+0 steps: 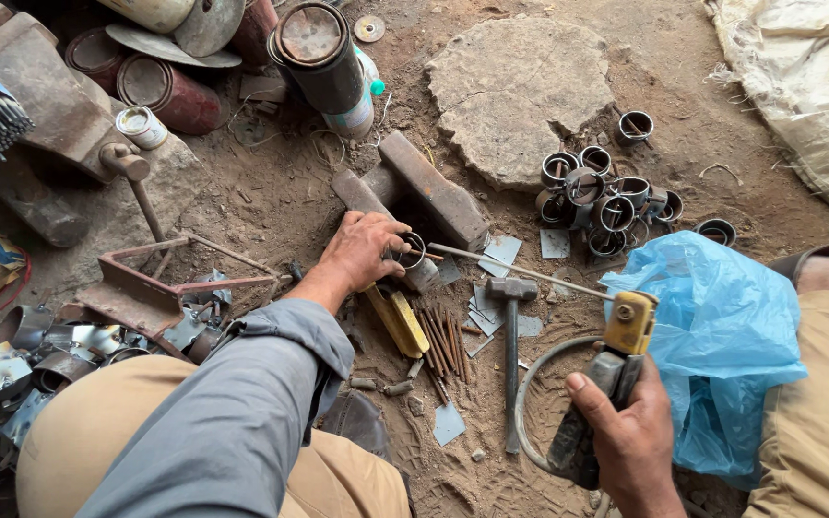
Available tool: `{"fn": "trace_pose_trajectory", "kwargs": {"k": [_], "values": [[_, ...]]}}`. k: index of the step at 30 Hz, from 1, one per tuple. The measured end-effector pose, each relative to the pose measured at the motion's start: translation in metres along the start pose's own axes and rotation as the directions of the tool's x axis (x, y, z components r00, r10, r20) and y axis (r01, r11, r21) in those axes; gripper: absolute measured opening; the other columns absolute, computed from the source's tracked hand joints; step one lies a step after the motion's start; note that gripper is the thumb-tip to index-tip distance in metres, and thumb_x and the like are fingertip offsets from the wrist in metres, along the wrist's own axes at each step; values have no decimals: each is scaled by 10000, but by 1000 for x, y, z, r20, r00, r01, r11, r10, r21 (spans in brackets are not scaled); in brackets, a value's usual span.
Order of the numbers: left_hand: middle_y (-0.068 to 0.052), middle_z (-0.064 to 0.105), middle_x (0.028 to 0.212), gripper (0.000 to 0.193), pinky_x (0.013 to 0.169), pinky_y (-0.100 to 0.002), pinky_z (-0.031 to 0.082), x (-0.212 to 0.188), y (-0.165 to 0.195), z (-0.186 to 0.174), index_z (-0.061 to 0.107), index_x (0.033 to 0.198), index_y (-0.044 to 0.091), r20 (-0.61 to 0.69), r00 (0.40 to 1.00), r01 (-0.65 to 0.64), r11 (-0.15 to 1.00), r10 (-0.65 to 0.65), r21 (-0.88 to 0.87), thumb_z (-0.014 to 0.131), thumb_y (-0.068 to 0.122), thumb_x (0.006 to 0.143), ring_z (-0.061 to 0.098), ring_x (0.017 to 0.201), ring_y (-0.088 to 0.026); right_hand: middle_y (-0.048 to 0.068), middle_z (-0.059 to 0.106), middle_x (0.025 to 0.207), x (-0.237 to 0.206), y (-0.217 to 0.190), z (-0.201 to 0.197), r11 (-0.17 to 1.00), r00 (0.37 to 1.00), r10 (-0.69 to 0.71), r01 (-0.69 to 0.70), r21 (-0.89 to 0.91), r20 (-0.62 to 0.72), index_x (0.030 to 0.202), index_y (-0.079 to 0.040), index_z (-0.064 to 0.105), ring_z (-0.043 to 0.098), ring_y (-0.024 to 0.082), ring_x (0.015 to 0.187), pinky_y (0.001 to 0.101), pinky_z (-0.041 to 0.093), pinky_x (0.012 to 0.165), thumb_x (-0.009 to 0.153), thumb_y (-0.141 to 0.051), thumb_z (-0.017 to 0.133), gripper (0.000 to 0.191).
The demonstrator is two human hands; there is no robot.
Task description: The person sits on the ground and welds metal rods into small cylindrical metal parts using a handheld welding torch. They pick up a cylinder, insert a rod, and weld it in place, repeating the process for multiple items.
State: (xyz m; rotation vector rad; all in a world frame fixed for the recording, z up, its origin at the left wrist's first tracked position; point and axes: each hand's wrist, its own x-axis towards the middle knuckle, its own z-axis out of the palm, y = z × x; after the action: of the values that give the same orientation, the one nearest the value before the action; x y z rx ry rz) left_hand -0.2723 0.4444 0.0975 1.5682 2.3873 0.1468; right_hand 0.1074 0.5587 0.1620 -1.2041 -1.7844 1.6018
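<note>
At the far left of the frame lay a heap of bent metal scraps (11,350) on the dirt floor (271,192). Just right of it, the left hand (362,251) rested on a small metal ring (411,249), fingers curled around it, pressing it against a rusty iron block (434,197) near the middle. A hammer (510,345) lay on the ground below, beside a bunch of thin used rods (443,341). At the lower right, the right hand (630,436) gripped a yellow welding holder (626,331) tightly, and its long rod (520,269) reached left to the ring. A pile of finished rings (606,197) sat at the upper right, with a blue plastic bag (712,336) below it.

The bare fingers sat very close to the rod tip, so sparks or heat might burn them, I think. The bag could melt too. Open room was small, mostly the bare dirt around the flat stone (520,96) at the top
</note>
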Motion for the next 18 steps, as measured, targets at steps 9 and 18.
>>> {"fn": "trace_pose_trajectory", "kwargs": {"k": [9,18], "values": [[118,592,1426,396,1156,-366,272,2,-3,6,790,1107,280,-11,1000,-13,1000,13,8,867,410,741,455,1373,-104,30,583,782,5,2,-4,997,997,66,-67,43,34,1109,-23,567,567,112,668,289,499,596,838,-268,764,415],[131,605,1422,412,1176,-355,268,2,-1,5,795,1106,276,-10,1000,15,1000,-15,-4,869,417,725,460,1370,-98,36,585,814,7,5,-4,997,997,58,-60,48,43,1173,-37,561,577,114,695,289,510,608,840,-251,748,438]]}}
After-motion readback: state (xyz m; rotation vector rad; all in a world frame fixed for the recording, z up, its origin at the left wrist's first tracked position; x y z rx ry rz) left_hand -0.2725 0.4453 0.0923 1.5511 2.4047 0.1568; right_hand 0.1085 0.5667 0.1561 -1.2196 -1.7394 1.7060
